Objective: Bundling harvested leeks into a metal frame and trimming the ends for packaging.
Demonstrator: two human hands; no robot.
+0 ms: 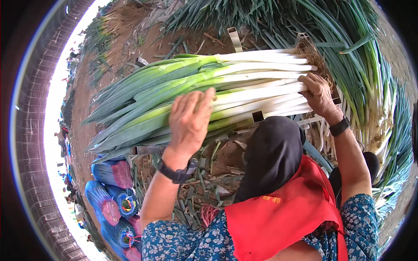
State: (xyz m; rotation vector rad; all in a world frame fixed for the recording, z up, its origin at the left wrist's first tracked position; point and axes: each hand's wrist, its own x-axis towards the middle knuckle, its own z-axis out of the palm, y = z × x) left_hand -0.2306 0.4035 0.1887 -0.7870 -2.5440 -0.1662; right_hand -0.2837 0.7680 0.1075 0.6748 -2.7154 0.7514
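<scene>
A thick bundle of leeks point(261, 68) lies crosswise before me, green leaves to the left and white stalks and roots to the right. My left hand point(191, 117) rests on the near side of the bundle where green turns pale, fingers stretched out and nothing gripped. At the root end, my right hand point(318, 93) curls its fingers over the white stalk ends and grips a leek there. Tangled brown roots point(314, 54) show just beyond it. A metal frame point(258, 116) of square tube carries the bundle, its post ends sticking up.
More leeks point(365, 87) are heaped at right and along the far side. Blue net bags point(104, 195) lie at lower left. Leaf scraps point(196, 200) litter the ground under the frame. Black cloth point(274, 156) and red cloth point(278, 209) fill the near middle.
</scene>
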